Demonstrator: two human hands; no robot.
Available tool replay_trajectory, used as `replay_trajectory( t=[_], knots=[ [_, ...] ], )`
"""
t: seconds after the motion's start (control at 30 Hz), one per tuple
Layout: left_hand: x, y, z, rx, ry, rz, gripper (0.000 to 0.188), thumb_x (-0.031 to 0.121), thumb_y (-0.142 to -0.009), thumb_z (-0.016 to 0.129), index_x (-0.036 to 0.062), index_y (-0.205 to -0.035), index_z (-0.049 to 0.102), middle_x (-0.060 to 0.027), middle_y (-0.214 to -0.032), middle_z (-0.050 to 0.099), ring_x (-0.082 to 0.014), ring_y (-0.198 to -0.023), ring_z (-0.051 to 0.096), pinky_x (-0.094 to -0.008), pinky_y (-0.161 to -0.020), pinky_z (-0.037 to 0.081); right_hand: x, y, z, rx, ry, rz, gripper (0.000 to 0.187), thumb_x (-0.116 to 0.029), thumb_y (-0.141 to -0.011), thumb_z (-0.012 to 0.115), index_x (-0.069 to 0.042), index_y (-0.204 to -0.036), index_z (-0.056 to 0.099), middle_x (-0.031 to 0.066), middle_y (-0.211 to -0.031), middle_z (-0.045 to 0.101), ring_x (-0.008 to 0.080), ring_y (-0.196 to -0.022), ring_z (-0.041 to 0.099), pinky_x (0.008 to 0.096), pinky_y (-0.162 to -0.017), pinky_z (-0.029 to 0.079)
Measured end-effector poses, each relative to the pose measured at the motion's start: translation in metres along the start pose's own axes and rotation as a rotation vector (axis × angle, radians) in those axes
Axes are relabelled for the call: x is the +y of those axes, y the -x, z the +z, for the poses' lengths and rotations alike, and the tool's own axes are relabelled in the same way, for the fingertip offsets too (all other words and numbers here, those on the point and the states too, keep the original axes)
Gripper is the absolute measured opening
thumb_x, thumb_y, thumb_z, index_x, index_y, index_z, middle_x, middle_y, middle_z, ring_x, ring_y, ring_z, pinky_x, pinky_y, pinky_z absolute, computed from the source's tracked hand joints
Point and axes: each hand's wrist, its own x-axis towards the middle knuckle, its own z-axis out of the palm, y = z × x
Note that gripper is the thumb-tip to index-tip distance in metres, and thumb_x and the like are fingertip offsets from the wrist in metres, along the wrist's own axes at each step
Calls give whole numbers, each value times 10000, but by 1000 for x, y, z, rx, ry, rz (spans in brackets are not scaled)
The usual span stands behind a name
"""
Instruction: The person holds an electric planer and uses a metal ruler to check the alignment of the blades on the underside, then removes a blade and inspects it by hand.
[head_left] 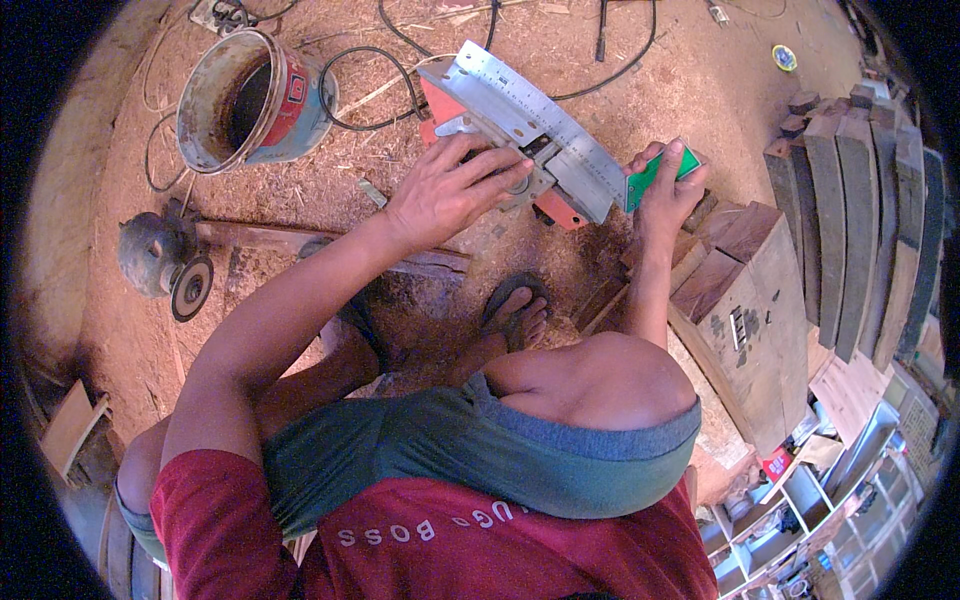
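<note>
An upturned electric planer [570, 208] with an orange body and flat metal sole lies ahead of me. My left hand [445, 190] grips its near side, its fingers reaching over the edge beside the cutter opening. In my right hand [668, 200] is the green handle of a try square [660, 178], pinched between thumb and fingers. The square's silver, ruler-marked blade stretches from the handle leftward and away from me along the sole. My left palm and fingers cover part of the planer's body.
A stained bucket [272, 115] stands at the far left, with a bench grinder [165, 255] nearer. Black cord [375, 127] loops over the shavings-strewn floor. Wood blocks [750, 240], curved timber pieces [845, 220] and a divided shelf [800, 495] are on the right.
</note>
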Motion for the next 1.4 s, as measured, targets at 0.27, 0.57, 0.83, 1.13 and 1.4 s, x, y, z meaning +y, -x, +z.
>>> replay_trajectory(
  t=[0.27, 0.57, 0.83, 1.13, 1.4],
  knots=[
    [-3, -2, 1, 29, 7, 11, 536, 271, -768, 784, 149, -1272, 653, -21, -1236, 615, -275, -1122, 562, -415, -929, 496, -10, -3, 2, 30, -66, -1, 217, -224, -1053, 527, -38, -1017, 421, 112, -719, 609, 178, -553, 600, 332, -494, 536],
    [-2, -1, 2, 74, 0, -39, 483, 306, -782, 775, 124, -1217, 671, -8, -1171, 608, -243, -1089, 550, -397, -943, 467, -45, 12, 16, -15, -69, 34, 191, -224, -1054, 525, -55, -1041, 438, 120, -776, 607, 187, -605, 602, 344, -525, 543],
    [1, -3, 3, 78, 21, -55, 470, 305, -784, 777, 127, -1207, 677, -6, -1171, 611, -244, -1093, 551, -401, -942, 469, -45, 17, 15, -25, -65, 55, 188, -241, -1055, 526, -77, -1065, 435, 127, -805, 603, 191, -621, 597, 349, -540, 544],
    [1, -4, 0, 87, 17, -40, 494, 301, -776, 802, 117, -1217, 678, -28, -1162, 644, -268, -1058, 581, -396, -867, 507, -47, 23, 22, -14, -88, 46, 188, -244, -1059, 517, -76, -1058, 433, 123, -783, 602, 191, -627, 609, 351, -542, 550],
    [2, -5, -3, 79, 21, -30, 491, 294, -787, 794, 108, -1225, 672, -36, -1164, 639, -274, -1046, 584, -397, -864, 507, -48, 27, 23, -11, -54, 51, 210, -259, -1062, 509, -69, -1047, 421, 115, -756, 613, 177, -610, 611, 329, -529, 547]
  ],
)
